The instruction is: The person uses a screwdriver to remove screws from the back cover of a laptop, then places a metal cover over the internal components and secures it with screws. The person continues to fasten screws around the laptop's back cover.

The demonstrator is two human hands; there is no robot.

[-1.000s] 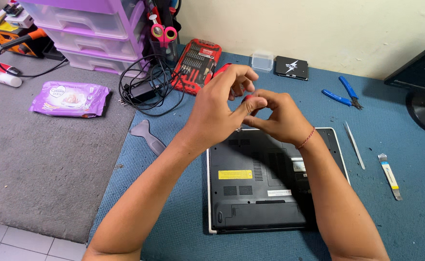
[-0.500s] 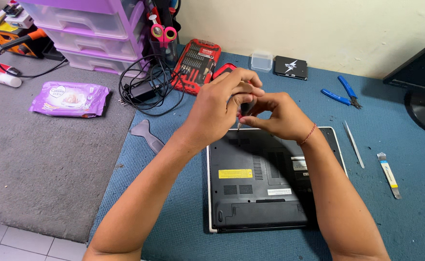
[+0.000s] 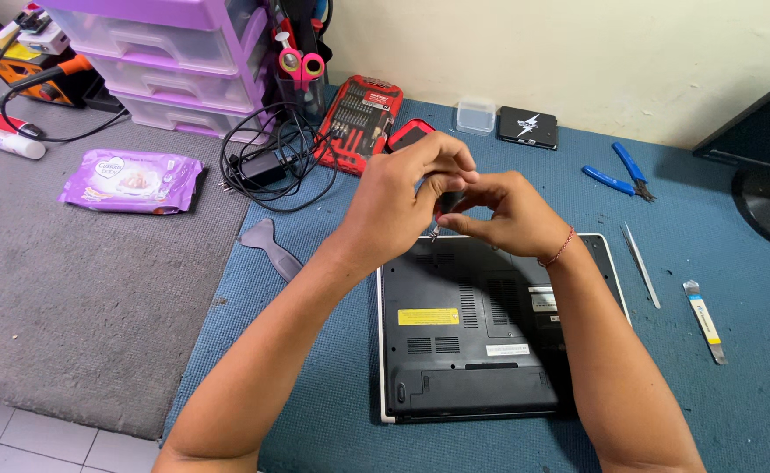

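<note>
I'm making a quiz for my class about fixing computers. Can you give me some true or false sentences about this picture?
1. The laptop lies upside down, its dark underside facing up. True.
2. Both hands are flat on the mat. False: the left hand and right hand are raised together above the laptop, pinching a small screwdriver.
3. The blue pliers lie on the blue mat, to the right of the hands. True.
4. The purple pack of wipes sits on top of the laptop. False: it lies far to the left, on the grey carpet.
5. The red case of screwdriver bits is open. True.
</note>
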